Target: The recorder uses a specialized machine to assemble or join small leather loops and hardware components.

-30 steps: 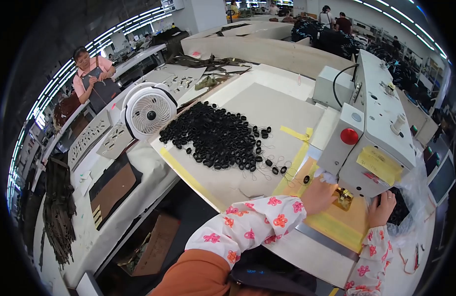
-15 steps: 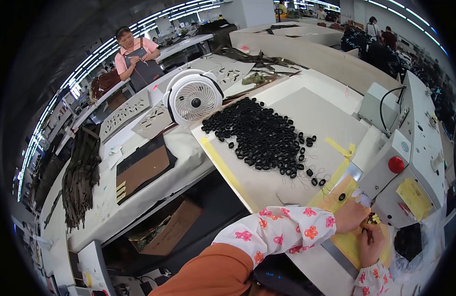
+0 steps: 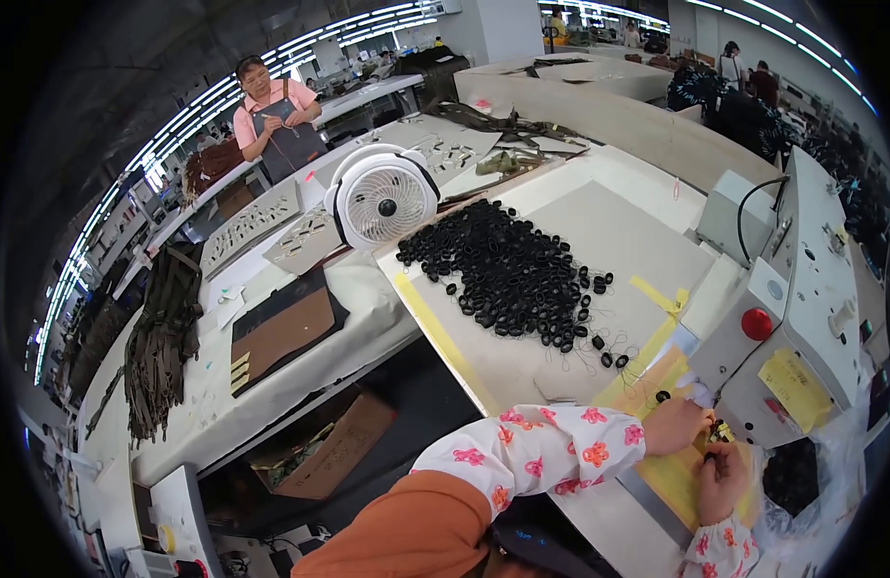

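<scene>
Sewing workshop, indicated by a white industrial machine (image 3: 819,284), heaped black loops (image 3: 503,275), an aproned co-worker (image 3: 283,140) and rows of strip lights (image 3: 819,49).

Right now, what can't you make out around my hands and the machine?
All in the head view:
Anything inside your right hand, hidden by the hand.
Anything under your left hand, covered by it.
The black loops' count: overlapping, too small.
The rest of your right sleeve, cut off by the lower edge.
The machine's far side, hidden by its body.
</scene>
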`<move>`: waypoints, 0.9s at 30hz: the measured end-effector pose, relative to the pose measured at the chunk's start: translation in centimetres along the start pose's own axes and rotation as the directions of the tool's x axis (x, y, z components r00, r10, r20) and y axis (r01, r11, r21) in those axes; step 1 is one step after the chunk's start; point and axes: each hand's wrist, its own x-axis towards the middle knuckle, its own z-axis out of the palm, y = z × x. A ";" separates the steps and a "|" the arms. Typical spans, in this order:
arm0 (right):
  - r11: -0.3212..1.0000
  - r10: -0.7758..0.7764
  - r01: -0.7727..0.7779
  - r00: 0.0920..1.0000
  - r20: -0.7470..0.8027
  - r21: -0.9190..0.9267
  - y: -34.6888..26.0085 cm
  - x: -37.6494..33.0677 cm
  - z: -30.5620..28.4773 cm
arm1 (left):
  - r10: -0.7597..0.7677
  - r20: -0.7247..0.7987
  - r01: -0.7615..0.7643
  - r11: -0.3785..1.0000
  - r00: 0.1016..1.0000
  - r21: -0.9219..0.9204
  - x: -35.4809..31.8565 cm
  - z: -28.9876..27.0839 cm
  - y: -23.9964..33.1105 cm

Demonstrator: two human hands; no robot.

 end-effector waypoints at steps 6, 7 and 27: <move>0.960 -0.087 0.090 0.996 0.025 -0.267 0.2 0.0 -0.4 | 0.000 -0.228 -0.050 0.976 0.974 -0.210 -0.5 1.1 -0.5; 0.973 -0.090 0.082 0.996 -0.025 -0.218 0.2 0.1 0.0 | -0.025 -0.211 -0.028 0.969 0.977 -0.247 -0.5 1.2 -0.6; 0.962 0.005 0.029 0.992 -0.123 0.272 -0.8 0.5 0.8 | -0.057 0.158 0.123 0.887 0.986 -0.445 0.1 -2.1 -0.3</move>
